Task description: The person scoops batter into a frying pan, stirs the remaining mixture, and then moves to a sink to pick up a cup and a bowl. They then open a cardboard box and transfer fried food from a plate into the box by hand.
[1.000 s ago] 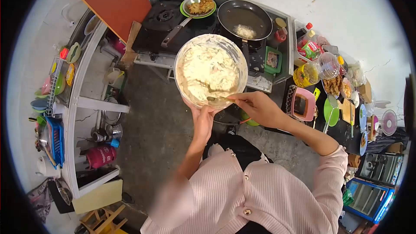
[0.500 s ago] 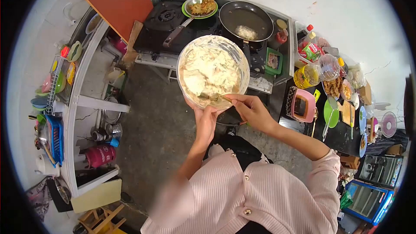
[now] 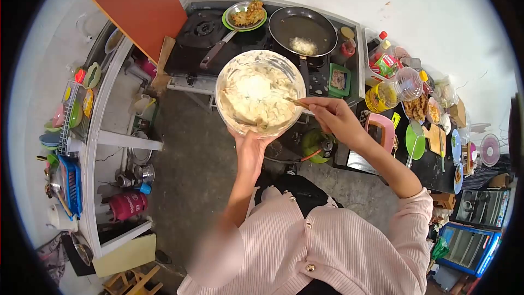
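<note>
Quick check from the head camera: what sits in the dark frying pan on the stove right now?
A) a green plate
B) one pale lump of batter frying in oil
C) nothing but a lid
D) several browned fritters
B: the frying pan holds a single pale lump of batter in oil, while the browned fritters lie on a separate plate to its left.

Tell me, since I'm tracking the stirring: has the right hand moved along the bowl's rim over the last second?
Yes. The right hand with the spoon has gone from the bowl's near rim, by the left hand, up its right side toward the stove.
</note>
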`<state>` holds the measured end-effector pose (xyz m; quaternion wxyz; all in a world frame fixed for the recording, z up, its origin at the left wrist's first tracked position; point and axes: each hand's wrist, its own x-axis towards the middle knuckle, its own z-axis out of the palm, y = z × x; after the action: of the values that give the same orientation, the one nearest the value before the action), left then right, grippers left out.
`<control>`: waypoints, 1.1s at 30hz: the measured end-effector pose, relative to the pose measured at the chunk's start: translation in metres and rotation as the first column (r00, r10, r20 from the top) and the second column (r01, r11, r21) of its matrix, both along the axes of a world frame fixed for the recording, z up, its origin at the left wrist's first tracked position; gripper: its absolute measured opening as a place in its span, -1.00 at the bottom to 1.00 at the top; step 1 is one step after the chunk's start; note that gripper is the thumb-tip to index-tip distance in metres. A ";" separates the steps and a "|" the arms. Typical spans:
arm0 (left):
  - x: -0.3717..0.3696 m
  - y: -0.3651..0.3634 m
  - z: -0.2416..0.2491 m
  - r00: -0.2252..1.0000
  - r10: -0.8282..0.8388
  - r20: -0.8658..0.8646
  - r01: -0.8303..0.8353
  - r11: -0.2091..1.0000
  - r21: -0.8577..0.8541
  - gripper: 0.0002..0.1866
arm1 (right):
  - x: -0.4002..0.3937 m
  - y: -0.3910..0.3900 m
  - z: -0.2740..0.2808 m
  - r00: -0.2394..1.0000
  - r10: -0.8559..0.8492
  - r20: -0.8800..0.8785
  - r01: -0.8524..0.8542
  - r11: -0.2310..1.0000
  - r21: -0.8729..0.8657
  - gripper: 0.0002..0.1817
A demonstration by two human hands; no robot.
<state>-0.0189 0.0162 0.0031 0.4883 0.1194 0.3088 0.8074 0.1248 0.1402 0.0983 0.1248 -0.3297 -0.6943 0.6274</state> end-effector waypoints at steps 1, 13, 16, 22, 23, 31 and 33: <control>-0.003 0.002 -0.001 1.000 -0.009 0.014 0.009 0.999 0.039 -0.22 | 0.001 0.005 -0.001 1.000 0.006 0.007 -0.006 1.000 0.017 -0.69; -0.016 0.017 -0.003 0.998 -0.016 0.054 0.013 0.999 0.047 -0.19 | 0.011 0.035 -0.006 0.998 0.053 0.043 -0.054 0.998 0.029 -0.68; -0.019 0.022 -0.003 0.998 -0.034 0.058 0.031 0.998 0.060 -0.18 | 0.010 0.041 0.000 0.999 0.020 0.034 -0.022 0.998 0.054 -0.68; -0.023 0.036 0.004 0.997 -0.057 0.050 0.055 0.997 0.044 -0.18 | 0.011 0.060 0.019 0.999 0.019 0.046 -0.022 0.997 0.075 -0.67; -0.024 0.039 0.006 0.997 -0.063 0.036 0.061 0.997 0.041 -0.19 | 0.011 0.063 0.022 0.999 0.003 0.050 -0.007 0.997 0.081 -0.67; -0.030 0.057 0.005 0.997 -0.066 0.043 0.063 0.997 0.052 -0.18 | 0.021 0.082 0.000 0.999 -0.002 0.053 0.000 0.999 0.045 -0.68; -0.031 0.061 0.003 0.996 -0.072 0.044 0.070 0.997 0.041 -0.18 | 0.023 0.084 0.001 0.999 -0.007 0.051 0.005 1.000 0.029 -0.68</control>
<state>-0.0502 0.0767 0.0060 0.5212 0.1216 0.2771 0.7980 0.1478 0.2238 0.0989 0.1136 -0.3459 -0.7053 0.6083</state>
